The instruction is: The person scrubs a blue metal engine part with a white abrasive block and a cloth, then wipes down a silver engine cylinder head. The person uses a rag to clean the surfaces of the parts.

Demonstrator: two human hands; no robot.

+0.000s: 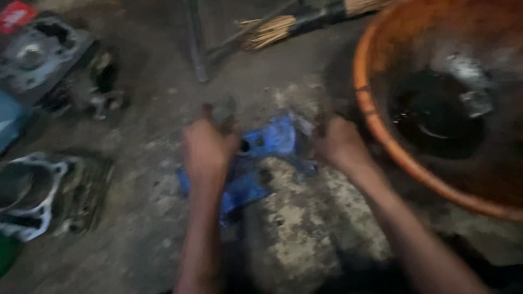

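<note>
On the stained concrete floor point(305, 228) a flat blue part point(261, 163) with holes in it lies between both hands, its long axis running from lower left to upper right, the upper end towards the orange basin point(381, 136). The left hand point(207, 144) rests on the part's left end, fingers curled, apparently around a small grey piece; blur hides the exact grip. The right hand point(338, 142) sits at the part's right end, fingers bent down, though whether they pinch it cannot be told. The basin, holding dark liquid and metal pieces, crowds the right hand closely. Two finned engine cylinders point(43, 190) point(49, 60) lie well apart to the left, and a straw broom point(305, 22) lies beyond.
</note>
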